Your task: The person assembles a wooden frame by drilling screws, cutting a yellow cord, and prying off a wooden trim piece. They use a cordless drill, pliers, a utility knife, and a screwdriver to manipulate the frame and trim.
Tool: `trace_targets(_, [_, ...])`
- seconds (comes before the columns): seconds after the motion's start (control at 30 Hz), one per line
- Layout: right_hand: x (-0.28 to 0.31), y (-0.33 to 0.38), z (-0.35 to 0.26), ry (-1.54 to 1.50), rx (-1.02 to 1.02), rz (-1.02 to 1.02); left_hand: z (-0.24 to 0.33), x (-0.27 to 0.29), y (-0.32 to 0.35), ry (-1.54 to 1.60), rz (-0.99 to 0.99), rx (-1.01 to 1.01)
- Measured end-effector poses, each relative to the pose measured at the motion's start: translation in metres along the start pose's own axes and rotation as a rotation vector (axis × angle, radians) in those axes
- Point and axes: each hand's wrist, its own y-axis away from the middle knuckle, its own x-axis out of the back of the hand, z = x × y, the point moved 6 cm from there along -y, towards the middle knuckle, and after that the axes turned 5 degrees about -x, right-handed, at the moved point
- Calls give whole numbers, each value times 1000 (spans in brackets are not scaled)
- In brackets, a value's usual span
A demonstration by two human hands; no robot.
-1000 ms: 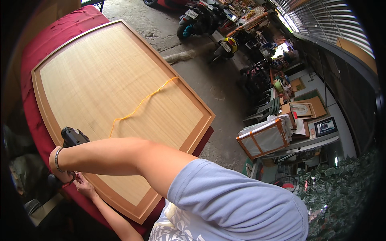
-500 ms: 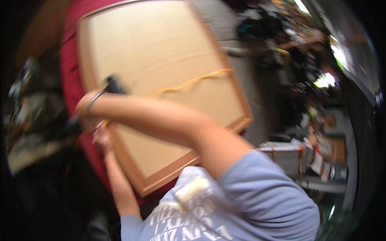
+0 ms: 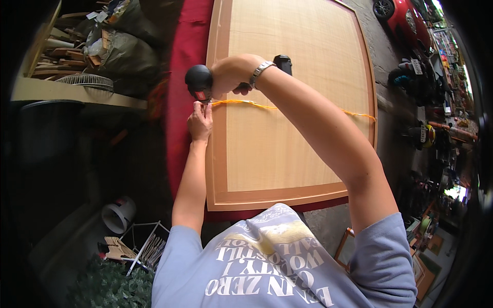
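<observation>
Cord end and tool meet at the frame's left rail.

Your right hand [image 3: 231, 77] is closed around the black power tool [image 3: 199, 82], nose down on the wooden frame [image 3: 218, 154]. Your left hand [image 3: 200, 120], just near of it, pinches the orange cord [image 3: 267, 107]. The cord runs left to right across the woven panel [image 3: 287, 77]; the red-covered surface [image 3: 182, 77] shows at left.

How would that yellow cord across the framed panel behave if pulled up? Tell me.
The yellow cord is probably floppy and light: it is thin and wavers across the panel. The left hand pins one end at the frame, so it would likely lift mid-span only.
</observation>
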Motion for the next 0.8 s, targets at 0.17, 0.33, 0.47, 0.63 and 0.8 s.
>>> trace_targets(0.17, [-4,2,-3,98,-37,-15,-8,-5,2,-82,6,-3])
trace_targets(0.33, [3,4,-10,133,34,92,-5,-4,2,-68,-13,20])
trace_targets(0.47, [3,3,-12,71,16,163,-3,-3,2,13,-8,36])
trace_targets(0.63, [-4,2,-14,94,10,112,-8,-5,4,-63,-28,67])
trace_targets(0.8, [0,-2,-21,157,87,88,-7,-4,3,56,-19,78])
